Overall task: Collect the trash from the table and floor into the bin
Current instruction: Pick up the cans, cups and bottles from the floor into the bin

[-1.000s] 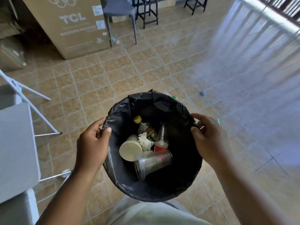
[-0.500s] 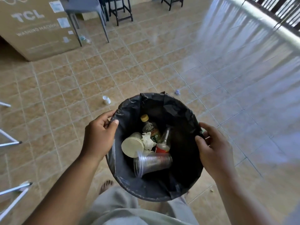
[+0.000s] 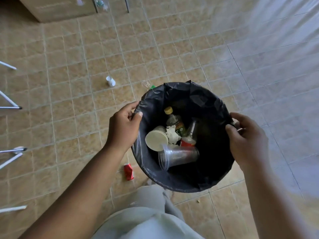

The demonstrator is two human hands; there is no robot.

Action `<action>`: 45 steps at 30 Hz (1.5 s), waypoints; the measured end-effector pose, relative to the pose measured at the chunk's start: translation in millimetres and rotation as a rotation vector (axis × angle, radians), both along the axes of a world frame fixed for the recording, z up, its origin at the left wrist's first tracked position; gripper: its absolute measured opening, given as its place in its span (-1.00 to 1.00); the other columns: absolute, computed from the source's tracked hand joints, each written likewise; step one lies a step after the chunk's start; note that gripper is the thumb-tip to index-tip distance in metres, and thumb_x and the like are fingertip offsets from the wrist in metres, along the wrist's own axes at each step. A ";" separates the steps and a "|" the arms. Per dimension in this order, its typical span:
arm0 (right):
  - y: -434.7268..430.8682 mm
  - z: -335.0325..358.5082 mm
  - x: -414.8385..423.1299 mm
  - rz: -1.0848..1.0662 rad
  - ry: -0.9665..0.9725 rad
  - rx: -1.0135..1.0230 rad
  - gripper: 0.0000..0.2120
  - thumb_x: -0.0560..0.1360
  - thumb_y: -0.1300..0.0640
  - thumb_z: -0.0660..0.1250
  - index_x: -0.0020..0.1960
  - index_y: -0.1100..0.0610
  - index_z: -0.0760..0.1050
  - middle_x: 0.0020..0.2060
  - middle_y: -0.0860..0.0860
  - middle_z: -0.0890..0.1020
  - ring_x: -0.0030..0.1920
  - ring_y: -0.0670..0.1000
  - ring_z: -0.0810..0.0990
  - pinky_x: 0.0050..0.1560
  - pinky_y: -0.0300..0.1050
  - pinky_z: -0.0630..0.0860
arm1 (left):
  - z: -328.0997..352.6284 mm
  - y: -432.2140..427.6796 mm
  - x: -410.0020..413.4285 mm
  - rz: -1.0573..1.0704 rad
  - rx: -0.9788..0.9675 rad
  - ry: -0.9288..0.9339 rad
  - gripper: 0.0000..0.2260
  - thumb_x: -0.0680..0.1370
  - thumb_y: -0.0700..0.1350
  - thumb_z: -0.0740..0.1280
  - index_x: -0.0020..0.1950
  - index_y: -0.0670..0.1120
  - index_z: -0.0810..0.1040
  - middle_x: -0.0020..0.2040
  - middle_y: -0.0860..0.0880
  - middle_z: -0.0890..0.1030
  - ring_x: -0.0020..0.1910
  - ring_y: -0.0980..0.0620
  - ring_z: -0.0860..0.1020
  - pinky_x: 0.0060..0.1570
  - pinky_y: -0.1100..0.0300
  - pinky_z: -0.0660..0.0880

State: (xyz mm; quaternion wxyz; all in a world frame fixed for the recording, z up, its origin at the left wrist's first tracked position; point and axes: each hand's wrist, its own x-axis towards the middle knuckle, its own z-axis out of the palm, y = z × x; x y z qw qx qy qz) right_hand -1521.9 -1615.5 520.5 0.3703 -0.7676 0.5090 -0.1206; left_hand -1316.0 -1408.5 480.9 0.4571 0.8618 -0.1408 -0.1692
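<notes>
I hold a round bin (image 3: 214, 176) lined with a black bag above the tiled floor. My left hand (image 3: 123, 128) grips its left rim and my right hand (image 3: 246, 142) grips its right rim. Inside lie a stack of clear plastic cups (image 3: 179, 156), a paper cup (image 3: 156, 140), crumpled tissue (image 3: 171, 134), a bottle with a yellow cap (image 3: 174, 120) and a red-labelled bottle (image 3: 188, 141). On the floor, a crushed red can (image 3: 128, 171) lies below my left wrist. A small white cup (image 3: 110, 81) lies further off, with clear plastic and a green scrap (image 3: 148, 85) by the bin's far rim.
White metal table legs (image 3: 10, 107) stand at the left edge. A cardboard box (image 3: 57, 7) and chair legs (image 3: 126, 6) sit at the top left. My grey-trousered leg (image 3: 150, 200) is under the bin. Open tiled floor stretches right.
The view has swung down and left with the bin moving along. The red can has come into sight on the floor, and the white cup appears nearer. Both hands keep their grip.
</notes>
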 end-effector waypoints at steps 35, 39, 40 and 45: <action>-281.8 -545.4 185.2 0.596 0.061 0.060 -0.52 0.47 0.26 0.26 0.28 -0.17 0.48 -0.24 -0.14 0.52 -0.22 -0.10 0.55 -0.26 -0.26 0.43 | -519.2 -186.4 48.5 0.333 0.292 -0.161 -0.59 0.58 -0.13 0.28 0.43 0.03 0.42 -0.39 0.09 0.47 -0.37 0.21 0.41 -0.25 0.40 0.32; -287.6 -605.5 209.0 0.738 0.081 0.018 -0.47 0.46 0.27 0.23 0.36 -0.12 0.44 -0.31 -0.18 0.51 -0.31 -0.19 0.50 -0.38 -0.37 0.36 | -577.7 -188.9 76.9 0.293 0.299 -0.193 -0.59 0.58 -0.14 0.29 0.44 0.00 0.42 -0.25 0.08 0.51 -0.16 0.04 0.48 -0.10 0.32 0.41; -290.4 -617.1 214.2 0.757 0.083 -0.010 -0.46 0.46 0.27 0.22 0.37 -0.12 0.43 -0.32 -0.17 0.52 -0.32 -0.20 0.50 -0.40 -0.39 0.35 | -589.0 -190.8 85.5 0.289 0.296 -0.208 -0.59 0.58 -0.13 0.29 0.44 0.02 0.42 -0.26 0.03 0.52 -0.19 0.04 0.47 -0.18 0.40 0.38; -315.1 -648.3 232.9 0.906 0.199 -0.044 -0.39 0.45 0.27 0.21 0.43 -0.16 0.30 -0.20 0.00 0.65 -0.48 -0.07 0.62 -0.45 -0.24 0.49 | -622.7 -204.8 113.8 0.145 0.352 -0.277 -0.57 0.58 -0.12 0.26 0.46 0.06 0.39 0.03 -0.08 0.69 0.06 -0.02 0.60 -0.03 0.27 0.39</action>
